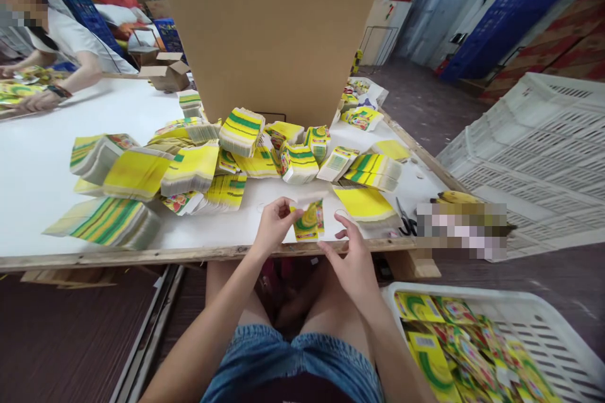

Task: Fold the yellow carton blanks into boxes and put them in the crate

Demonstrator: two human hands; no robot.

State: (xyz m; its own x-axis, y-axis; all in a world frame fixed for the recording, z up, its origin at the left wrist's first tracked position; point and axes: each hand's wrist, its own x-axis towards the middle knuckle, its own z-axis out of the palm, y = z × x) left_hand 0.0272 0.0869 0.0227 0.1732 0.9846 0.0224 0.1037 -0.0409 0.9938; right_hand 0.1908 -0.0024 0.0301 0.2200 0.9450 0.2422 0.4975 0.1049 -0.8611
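Observation:
At the table's near edge, my left hand (275, 225) pinches a small yellow-and-green printed carton (306, 221) by its left side. My right hand (348, 253) is just right of the carton, thumb and fingers spread, with a gap between them and it. Behind both hands lie bundles of flat printed cartons, among them a yellow-topped bundle (363, 203) by my right hand and a green-striped bundle (113, 221) far to the left. Black-handled scissors (406, 221) rest to the right of my right hand.
A large brown cardboard panel (278, 31) stands behind the bundles. Low at the right, a white basket (472, 293) holds yellow cartons. Bananas (456, 198) lie at the table's right corner, near stacked white crates (534, 151). Another person's hand (42, 101) is on packets at far left.

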